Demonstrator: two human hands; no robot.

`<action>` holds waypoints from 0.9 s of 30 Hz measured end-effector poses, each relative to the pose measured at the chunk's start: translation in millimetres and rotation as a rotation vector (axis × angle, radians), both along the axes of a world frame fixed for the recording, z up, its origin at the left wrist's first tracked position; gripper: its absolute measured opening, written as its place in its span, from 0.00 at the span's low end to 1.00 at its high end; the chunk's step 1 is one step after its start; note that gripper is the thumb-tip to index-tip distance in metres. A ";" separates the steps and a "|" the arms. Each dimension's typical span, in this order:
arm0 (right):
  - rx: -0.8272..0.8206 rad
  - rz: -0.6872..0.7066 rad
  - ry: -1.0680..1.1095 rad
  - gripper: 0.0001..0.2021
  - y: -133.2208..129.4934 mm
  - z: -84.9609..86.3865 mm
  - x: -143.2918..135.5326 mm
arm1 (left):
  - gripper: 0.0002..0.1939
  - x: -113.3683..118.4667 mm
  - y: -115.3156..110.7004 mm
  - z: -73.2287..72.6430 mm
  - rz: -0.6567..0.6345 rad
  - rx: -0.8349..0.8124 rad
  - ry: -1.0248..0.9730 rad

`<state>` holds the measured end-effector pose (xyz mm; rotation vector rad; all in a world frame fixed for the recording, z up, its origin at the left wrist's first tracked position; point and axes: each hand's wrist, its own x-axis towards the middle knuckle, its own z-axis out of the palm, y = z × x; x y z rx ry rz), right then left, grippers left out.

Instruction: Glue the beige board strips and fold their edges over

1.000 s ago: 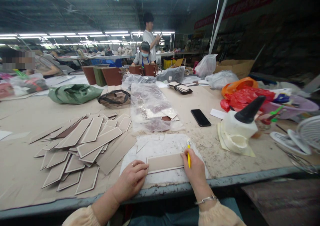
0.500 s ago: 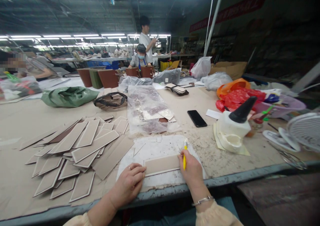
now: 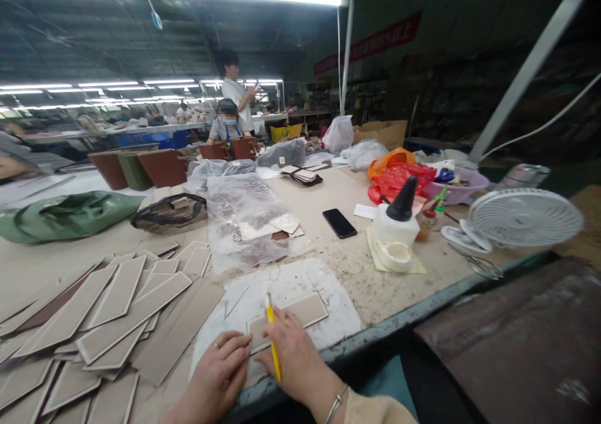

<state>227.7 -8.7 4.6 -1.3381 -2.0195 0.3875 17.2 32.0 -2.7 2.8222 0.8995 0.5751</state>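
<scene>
A beige strip-shaped panel (image 3: 307,310) with pale edges lies on a white sheet (image 3: 328,286) at the table's front. My left hand (image 3: 224,371) has its fingers bent together at the panel's left end, gripping its edge. My right hand (image 3: 293,349) is closed around a thin yellow brush (image 3: 272,336), its pale tip pointing away from me. That hand rests over the middle of the panel and covers part of it. To the left, a loose pile of similar beige panels (image 3: 134,314) spreads over the table.
Behind the sheet lie a clear plastic bag (image 3: 244,205) and a black phone (image 3: 339,223). A white glue bottle (image 3: 397,230) with a black nozzle stands right, near a white fan (image 3: 526,217). A green bag (image 3: 70,214) lies left. Two people are across the table.
My view has turned to the right. My right hand has moved from the panel's right end to its middle, close to my left hand, bringing the brush along.
</scene>
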 end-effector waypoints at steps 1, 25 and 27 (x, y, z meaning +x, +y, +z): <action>-0.032 0.011 -0.003 0.15 -1.4 -2.8 -4.4 | 0.11 0.3 0.1 0.1 0.003 -0.001 -0.004; 0.019 -0.171 -0.120 0.12 8.4 -31.7 58.4 | 0.14 10.8 -22.2 7.7 0.190 -0.033 -0.192; 0.031 -0.166 -0.125 0.12 9.0 -34.8 58.6 | 0.17 20.7 -30.3 6.8 0.221 -0.021 -0.205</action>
